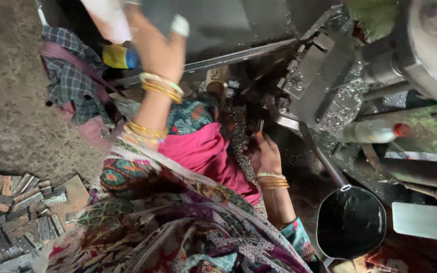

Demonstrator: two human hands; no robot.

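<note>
My left hand is raised toward the top of the view, blurred, with white wrapping or cloth at its fingers; whether it grips anything cannot be told. Gold bangles circle that wrist. My right hand rests low beside my pink garment. Its fingers pinch a small thin metal piece that points up at the grey metal machine block. Shiny metal shavings cling to the machine just right of it.
A heap of flat metal hinge plates lies on the floor at lower left. A black pan of dark liquid sits at lower right. A plastic bottle with a red cap, a checked cloth and a yellow-blue bottle lie around.
</note>
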